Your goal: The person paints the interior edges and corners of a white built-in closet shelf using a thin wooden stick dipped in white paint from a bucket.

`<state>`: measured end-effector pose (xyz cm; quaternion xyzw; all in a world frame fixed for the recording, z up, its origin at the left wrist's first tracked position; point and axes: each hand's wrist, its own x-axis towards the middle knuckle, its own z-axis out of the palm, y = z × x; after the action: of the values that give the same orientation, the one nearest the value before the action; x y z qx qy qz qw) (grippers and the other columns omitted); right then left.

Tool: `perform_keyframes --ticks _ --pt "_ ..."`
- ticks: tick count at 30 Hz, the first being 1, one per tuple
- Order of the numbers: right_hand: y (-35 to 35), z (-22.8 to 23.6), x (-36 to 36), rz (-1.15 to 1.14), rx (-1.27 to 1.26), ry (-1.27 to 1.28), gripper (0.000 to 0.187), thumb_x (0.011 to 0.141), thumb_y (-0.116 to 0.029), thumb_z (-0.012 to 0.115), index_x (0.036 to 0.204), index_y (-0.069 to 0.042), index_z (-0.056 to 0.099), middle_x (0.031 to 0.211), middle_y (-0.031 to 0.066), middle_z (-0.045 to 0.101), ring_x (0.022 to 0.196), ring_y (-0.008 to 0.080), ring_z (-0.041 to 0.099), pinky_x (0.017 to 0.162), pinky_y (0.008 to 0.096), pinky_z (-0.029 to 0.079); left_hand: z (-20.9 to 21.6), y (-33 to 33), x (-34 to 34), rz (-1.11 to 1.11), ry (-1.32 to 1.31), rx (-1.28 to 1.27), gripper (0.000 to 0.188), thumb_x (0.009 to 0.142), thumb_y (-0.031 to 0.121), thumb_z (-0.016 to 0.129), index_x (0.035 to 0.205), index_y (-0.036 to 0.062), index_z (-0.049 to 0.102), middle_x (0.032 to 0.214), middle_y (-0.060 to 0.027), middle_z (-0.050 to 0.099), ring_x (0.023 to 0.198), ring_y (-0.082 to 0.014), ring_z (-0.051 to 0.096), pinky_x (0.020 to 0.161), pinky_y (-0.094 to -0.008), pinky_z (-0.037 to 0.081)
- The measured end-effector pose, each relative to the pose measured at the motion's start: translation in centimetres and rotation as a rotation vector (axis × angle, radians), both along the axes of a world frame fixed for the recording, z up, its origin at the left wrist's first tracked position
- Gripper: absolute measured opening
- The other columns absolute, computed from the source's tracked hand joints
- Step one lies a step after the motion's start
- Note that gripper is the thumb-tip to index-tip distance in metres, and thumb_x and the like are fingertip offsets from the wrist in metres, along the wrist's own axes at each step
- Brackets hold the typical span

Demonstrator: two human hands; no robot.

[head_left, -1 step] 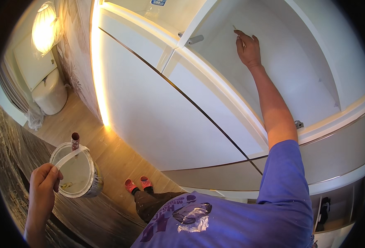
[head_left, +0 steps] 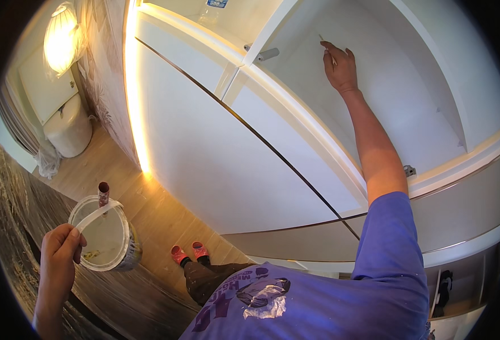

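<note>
My left hand (head_left: 60, 255) is closed at lower left, pinching one end of a flat whitish strip (head_left: 94, 218). The strip stretches across the top of a round white bucket (head_left: 130, 241); whether it is fixed to the bucket I cannot tell. Beside its far end a dark red tube (head_left: 103, 190) stands up from the bucket. At upper right, my right arm reaches into an open white cabinet (head_left: 397, 107). My right hand (head_left: 340, 68) is closed near its inner surface, with a thin pale piece (head_left: 321, 38) showing past the fingertips, too small to name.
Grey hinges (head_left: 268, 54) stick out at the cabinet's edge. A large white panel (head_left: 221, 147) fills the middle, with a lit strip (head_left: 135, 96) along its left side. A glowing lamp (head_left: 63, 42) and a white rounded stool (head_left: 69, 127) are at far left. Plastic sheeting (head_left: 17, 209) covers something at lower left.
</note>
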<state>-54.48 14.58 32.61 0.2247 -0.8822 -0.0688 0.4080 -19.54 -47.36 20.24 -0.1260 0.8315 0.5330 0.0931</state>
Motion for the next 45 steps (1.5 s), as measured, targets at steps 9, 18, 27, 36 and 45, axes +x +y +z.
perform_keyframes --ticks 9,18,27,36,45 --pt "0.2 -0.7 -0.2 -0.009 0.069 -0.074 0.030 0.101 -0.019 0.054 0.124 -0.016 0.072 0.112 0.0087 0.077 0.109 0.0247 0.071 0.117 0.0580 0.036 0.1 0.2 0.0 0.000 -0.015 -0.008 0.034 0.104 0.020 0.054 0.078 0.0004 0.062 0.061 0.0000 0.048 0.058 -0.0080 0.042 0.055 -0.0276 0.033" --pt "0.0 1.0 -0.6 -0.007 -0.010 0.007 0.028 0.102 -0.020 0.054 0.123 -0.016 0.072 0.108 0.0087 0.078 0.104 0.0256 0.072 0.115 0.0565 0.037 0.5 0.2 0.0 -0.007 -0.038 -0.021 0.033 0.101 0.024 0.056 0.077 0.0023 0.062 0.066 -0.0006 0.052 0.060 -0.0089 0.046 0.057 -0.0274 0.036" --pt "-0.6 1.6 -0.8 -0.035 -0.005 0.077 0.032 0.105 -0.020 0.053 0.131 -0.017 0.069 0.113 0.0106 0.077 0.104 0.0265 0.073 0.115 0.0547 0.038 0.3 0.2 -0.1 -0.002 0.003 -0.028 0.034 0.103 0.020 0.054 0.077 0.0002 0.062 0.061 -0.0005 0.048 0.057 -0.0086 0.043 0.055 -0.0283 0.033" --pt "-0.3 0.8 -0.5 -0.040 0.043 -0.026 0.030 0.103 -0.019 0.053 0.125 -0.014 0.072 0.110 0.0108 0.078 0.101 0.0276 0.073 0.116 0.0549 0.037 0.4 0.2 -0.1 -0.006 -0.014 -0.030 0.034 0.103 0.021 0.054 0.077 0.0003 0.062 0.061 -0.0006 0.049 0.057 -0.0083 0.043 0.055 -0.0278 0.033" --pt "-0.6 2.3 -0.9 -0.030 0.017 0.088 0.030 0.103 -0.020 0.053 0.127 -0.014 0.071 0.107 0.0099 0.079 0.101 0.0273 0.074 0.114 0.0555 0.039 0.1 0.3 0.0 -0.005 0.009 -0.033 0.035 0.103 0.021 0.054 0.077 -0.0002 0.062 0.060 -0.0010 0.049 0.057 -0.0086 0.044 0.054 -0.0281 0.033"
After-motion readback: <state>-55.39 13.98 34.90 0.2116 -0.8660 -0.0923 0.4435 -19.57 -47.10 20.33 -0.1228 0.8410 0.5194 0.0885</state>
